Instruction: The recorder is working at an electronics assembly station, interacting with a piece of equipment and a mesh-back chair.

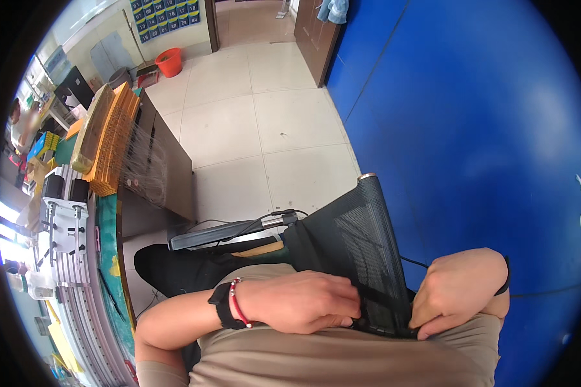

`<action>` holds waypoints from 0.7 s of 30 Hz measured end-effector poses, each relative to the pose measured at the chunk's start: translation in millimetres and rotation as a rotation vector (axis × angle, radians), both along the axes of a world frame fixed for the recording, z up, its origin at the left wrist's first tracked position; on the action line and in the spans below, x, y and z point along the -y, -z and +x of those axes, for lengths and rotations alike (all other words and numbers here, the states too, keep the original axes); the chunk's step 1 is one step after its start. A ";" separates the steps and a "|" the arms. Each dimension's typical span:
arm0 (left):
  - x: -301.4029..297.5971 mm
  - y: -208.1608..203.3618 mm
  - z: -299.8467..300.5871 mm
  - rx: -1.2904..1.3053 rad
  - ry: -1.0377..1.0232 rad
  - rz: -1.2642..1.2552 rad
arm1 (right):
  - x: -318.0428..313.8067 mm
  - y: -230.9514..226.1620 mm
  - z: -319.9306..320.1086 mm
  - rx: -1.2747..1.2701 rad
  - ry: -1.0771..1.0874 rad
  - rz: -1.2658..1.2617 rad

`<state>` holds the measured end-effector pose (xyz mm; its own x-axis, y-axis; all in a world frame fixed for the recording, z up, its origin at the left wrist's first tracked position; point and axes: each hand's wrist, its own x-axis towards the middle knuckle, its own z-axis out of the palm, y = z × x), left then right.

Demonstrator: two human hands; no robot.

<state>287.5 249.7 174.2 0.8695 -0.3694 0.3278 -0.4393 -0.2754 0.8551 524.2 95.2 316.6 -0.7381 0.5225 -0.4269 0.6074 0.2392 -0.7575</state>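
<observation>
My left hand [303,300], with a red bracelet and a black band at its wrist, is held against my beige shirt [342,361]. Its curled fingers grip one end of a black strap [386,326] at my front. From the right, my right hand [457,290] pinches the strap's other end, its fingers pressed together. What lies under the fingertips is partly hidden. Just beyond both hands stands a black mesh chair back [361,238], its armrest [232,231] pointing left.
A green-topped workbench [110,226] on my left carries an aluminium rail fixture [71,238] and an orange cardboard stack [115,138]. A blue partition [484,129] rises close on my right. Farther off are a red bucket [169,62], a brown door [317,39] and a person [24,126].
</observation>
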 end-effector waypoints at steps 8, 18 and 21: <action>18.1 14.9 3.0 0.136 -0.077 -0.008 | -12.2 -22.9 -43.9 0.406 -0.086 -0.191; 52.2 19.1 6.0 0.155 -0.028 0.103 | 1.7 -42.2 -69.0 0.509 0.188 -0.133; 54.3 8.6 -0.6 -0.071 -0.099 0.100 | -11.1 -51.0 -46.5 0.454 0.583 -0.067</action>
<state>286.8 195.4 165.6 0.9232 -0.3079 0.2301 -0.3449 -0.3995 0.8494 477.6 106.3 367.6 -0.0918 0.7378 -0.6687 0.8787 -0.2559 -0.4030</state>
